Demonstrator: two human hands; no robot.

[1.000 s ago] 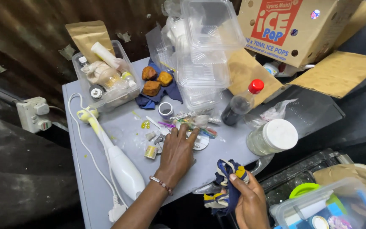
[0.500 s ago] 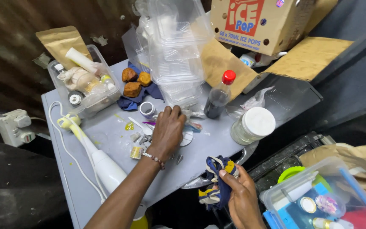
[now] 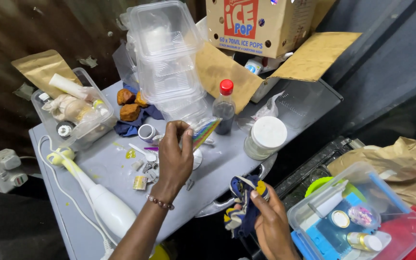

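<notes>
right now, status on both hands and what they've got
Left hand lifted off grey table, pinching striped packet. Right hand gripping blue-yellow cloth. Dark bottle, white-lidded jar close by.

At the far right of my worktop [image 3: 246, 161] I see a brown cardboard box [image 3: 261, 24] with flaps open, its front printed in red and blue. A flat tan paper pouch [image 3: 42, 67] leans at the far left. My left hand [image 3: 174, 159] holds up a small clear packet [image 3: 203, 131] of rainbow-coloured strips. Between them rises a stack of clear plastic clamshell containers [image 3: 167, 58].
</notes>
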